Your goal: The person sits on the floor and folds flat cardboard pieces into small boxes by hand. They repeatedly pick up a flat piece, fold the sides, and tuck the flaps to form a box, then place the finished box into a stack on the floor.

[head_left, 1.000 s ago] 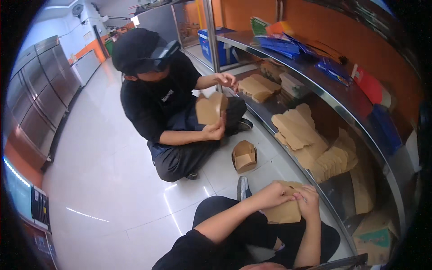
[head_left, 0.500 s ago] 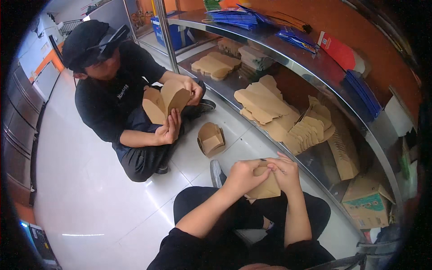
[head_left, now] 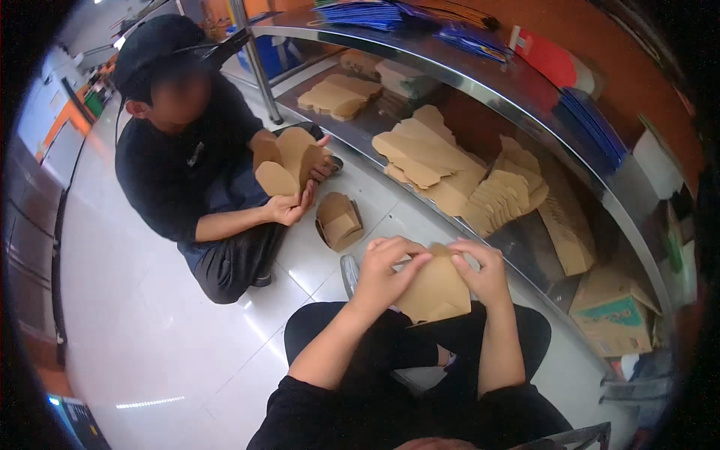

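A brown cardboard food box (head_left: pixel 433 294), partly folded up, is held upright above my lap. My left hand (head_left: pixel 388 268) grips its upper left edge, with the thumb on the near face and the fingers behind. On the upper right edge, my right hand (head_left: pixel 482 271) pinches the card between thumb and fingers. A pointed flap stands up between both hands. The box's far side is hidden. On the floor beyond my left hand rests a folded open box (head_left: pixel 340 222). A person opposite holds another half-folded box (head_left: pixel 289 163) in both hands.
The seated person (head_left: pixel 187 150) is at the left on the tiled floor. A metal shelf (head_left: pixel 352 139) on the right bears stacks of flat brown box blanks (head_left: pixel 431 154). Blue packets (head_left: pixel 360 15) lie on the upper shelf. A carton (head_left: pixel 615 319) stands at the near right.
My hands have moved apart along the box's top edge, and more of its face and a raised flap show. The person opposite has turned their box. The view has shifted slightly.
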Tool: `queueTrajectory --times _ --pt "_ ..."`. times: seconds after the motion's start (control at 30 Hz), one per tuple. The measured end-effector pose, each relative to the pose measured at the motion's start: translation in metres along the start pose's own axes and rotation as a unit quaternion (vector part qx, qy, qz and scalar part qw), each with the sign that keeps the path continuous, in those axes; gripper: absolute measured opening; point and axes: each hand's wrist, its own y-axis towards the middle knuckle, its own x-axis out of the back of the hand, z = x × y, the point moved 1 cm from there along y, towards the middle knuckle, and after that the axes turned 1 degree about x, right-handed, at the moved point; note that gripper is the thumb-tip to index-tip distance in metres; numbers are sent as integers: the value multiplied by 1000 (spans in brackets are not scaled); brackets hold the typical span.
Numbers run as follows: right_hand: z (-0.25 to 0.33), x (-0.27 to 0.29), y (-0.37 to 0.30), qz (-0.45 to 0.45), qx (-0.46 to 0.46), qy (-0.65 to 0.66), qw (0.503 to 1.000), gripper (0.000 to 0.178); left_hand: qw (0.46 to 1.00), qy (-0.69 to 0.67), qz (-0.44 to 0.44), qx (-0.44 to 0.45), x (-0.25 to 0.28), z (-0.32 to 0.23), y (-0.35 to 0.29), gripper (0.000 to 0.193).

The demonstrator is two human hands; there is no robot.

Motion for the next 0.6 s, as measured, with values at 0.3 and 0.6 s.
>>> queueTrajectory --times 0.3,0.6 --pt "3 1 -1 44 -91 68 993 16 993 -87 31 78 -1 -1 1 13" --pt "-9 17 -3 -90 -36 -11 995 22 969 -181 4 169 -7 37 3 16"
